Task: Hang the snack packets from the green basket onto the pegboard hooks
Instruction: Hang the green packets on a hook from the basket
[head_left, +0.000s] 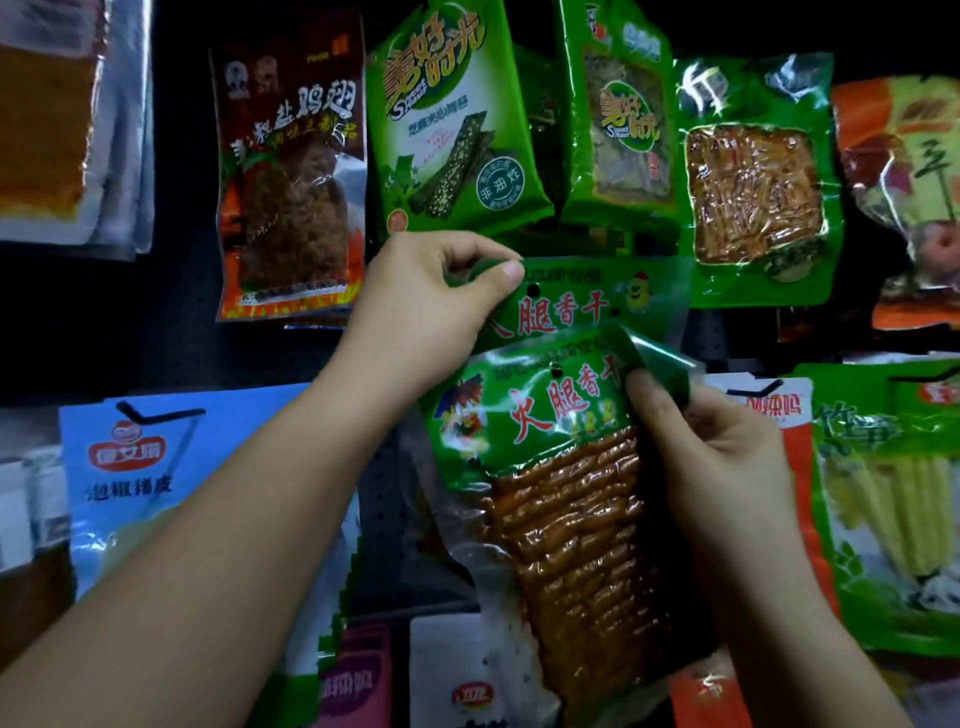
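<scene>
many packets already hang on the dark pegboard: above the front green packet are a brown chicken-wing packet, a green seaweed packet and more green ones to its right; below and left of it hangs a blue packet, and right of it a corn packet. so the hanging looks well along, though the green basket is out of view and i cannot tell how many packets remain in it.

two matching packets are in hand. the rear green packet sits just behind and above the front green packet, overlapping it. neither looks seated on a hook yet; no hook is visible at their punched holes, so both probably remain to be hung.

the left hand reaches up from lower left, wrist bent, thumb and fingers pinching the top left corner of the rear packet. the right hand comes from lower right, fingers curled round the front packet's right edge, thumb pressed on its face near the top.
</scene>
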